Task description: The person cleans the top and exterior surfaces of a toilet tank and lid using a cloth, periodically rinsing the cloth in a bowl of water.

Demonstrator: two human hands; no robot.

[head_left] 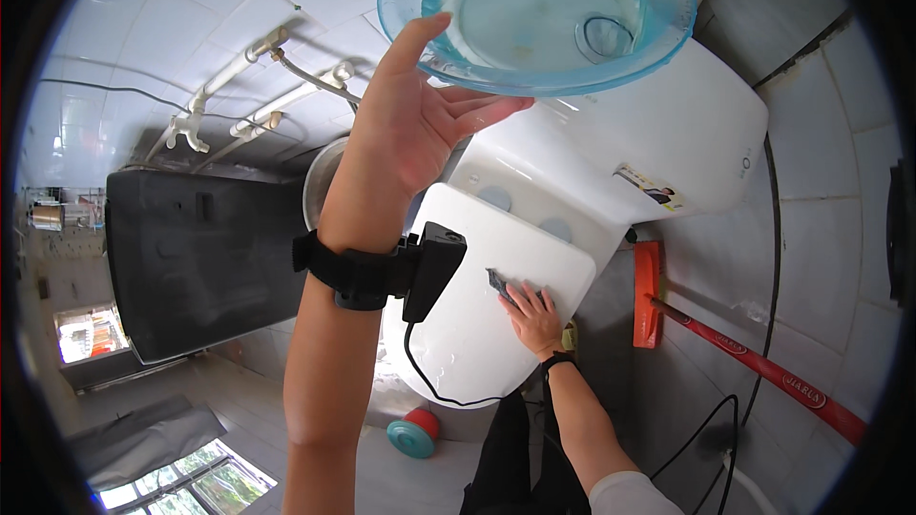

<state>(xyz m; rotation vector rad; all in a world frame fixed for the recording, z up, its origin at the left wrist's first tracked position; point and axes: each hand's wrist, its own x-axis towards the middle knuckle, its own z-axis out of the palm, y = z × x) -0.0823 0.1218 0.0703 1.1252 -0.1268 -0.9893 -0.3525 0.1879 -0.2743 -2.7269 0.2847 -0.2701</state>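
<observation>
My left hand [420, 105] is raised at the upper middle, its thumb over the rim and its fingers under a translucent blue plastic basin [539, 81]. The basin appears tilted towards me, above the white toilet tank [687, 124]. A black strap with a small box-like device [434, 272] is around my left wrist. Lower down, my right hand [536, 324] presses a dark grey cloth [497, 280] against the closed white toilet lid [468, 277]. Part of the cloth is hidden under my fingers.
A red-handled orange broom [649, 296] leans right of the toilet. Left are a large black panel-like object [205, 257] and wall pipes with a tap [188, 132]. A red and teal stool-like object [413, 434] is on the floor. A black cable [439, 396] hangs from the wrist device.
</observation>
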